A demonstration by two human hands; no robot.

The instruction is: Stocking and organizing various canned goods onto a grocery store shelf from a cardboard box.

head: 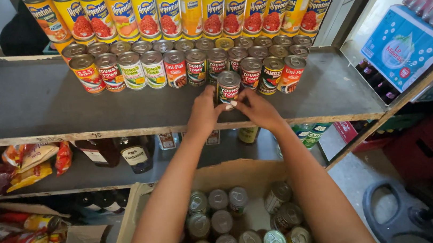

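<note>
My left hand (pixel 204 112) and right hand (pixel 259 109) meet on one small tin can (pixel 229 86), both grips closed against its sides. The can stands upright on the grey shelf (pixel 21 99), just in front of the row of small cans (pixel 184 66) and well forward of the tall red-and-yellow cans (pixel 183 12) behind them. Below the shelf, under my forearms, a cardboard box (pixel 130 221) holds more cans (pixel 222 228), lids up. Left of the box lie snack bags (pixel 28 162) and dark bottles (pixel 134 154) on a lower shelf.
</note>
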